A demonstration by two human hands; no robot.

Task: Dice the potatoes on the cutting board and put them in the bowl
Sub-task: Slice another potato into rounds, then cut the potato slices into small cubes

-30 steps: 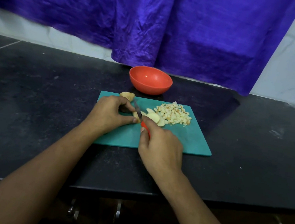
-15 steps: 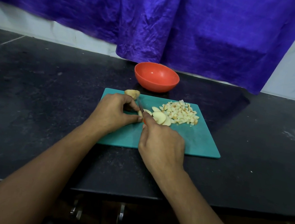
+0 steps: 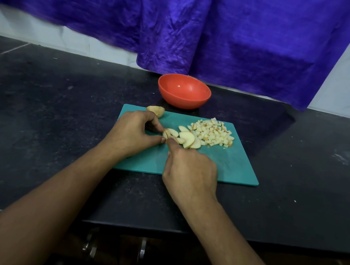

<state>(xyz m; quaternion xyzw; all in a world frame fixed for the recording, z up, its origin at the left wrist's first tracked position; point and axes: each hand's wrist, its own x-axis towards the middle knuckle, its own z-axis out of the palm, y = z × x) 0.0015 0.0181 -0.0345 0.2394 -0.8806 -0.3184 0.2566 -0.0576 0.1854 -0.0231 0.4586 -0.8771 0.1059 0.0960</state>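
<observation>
A teal cutting board lies on the black counter. My left hand pinches a small potato piece between thumb and fingertips. My right hand is curled just behind that piece, its thumb tip touching it; the knife it grips is hidden under the hand. Several potato slices lie to the right of the piece, and beyond them a pile of diced potato. An unpeeled potato chunk sits at the board's far left corner. The orange bowl stands behind the board with nothing in it.
The black stone counter stretches to both sides of the board, with its front edge close to me. A purple cloth hangs over the white tiled wall behind the bowl. Cabinet handles show below the counter edge.
My right hand has slid forward onto the potato piece, and the blade and red handle seen earlier are now covered. Another slice lies beside the piece. My left hand keeps its pinch.
</observation>
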